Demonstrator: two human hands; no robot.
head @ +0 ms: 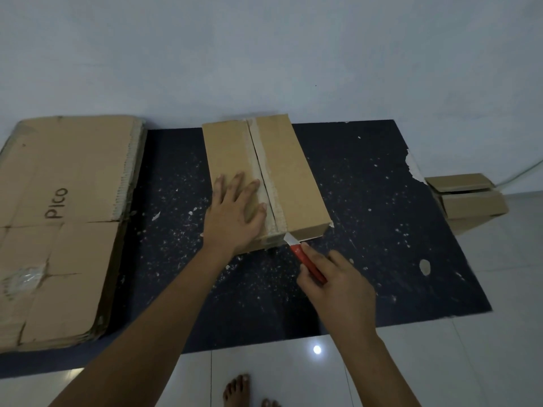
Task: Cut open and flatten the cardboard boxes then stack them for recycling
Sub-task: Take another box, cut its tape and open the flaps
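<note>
A closed cardboard box [266,183] lies flat in the upper middle of the frame on a dark mat [367,230] speckled with pale scraps, its long axis running away from the viewer and tilted slightly to the right. A strip of pale tape [263,171] runs down the middle seam of its top face. The left hand [235,210] lies on the left half of that top, near the closer end, fingers straight and spread, palm pressing down, the fingertips reaching up to the taped seam. Just below and to the right of it, the right hand [332,286] is curled around a red utility knife [305,259], the handle pinched between thumb and fingers with the forefinger lying along its top. The knife's pale blade points up and left and meets the near edge of the box right at the end of the seam, so the box sits directly beyond the blade tip, above the gripping hand in the frame. At the far left lies a stack of flattened cardboard [61,224], partly overlapping the mat's edge, with "PICO" handwritten on the top sheet. At the right edge, off the mat on the pale tiled floor [440,362], sits a smaller box [467,198] with loose flaps. Bare toes [235,389] show at the bottom centre.
</note>
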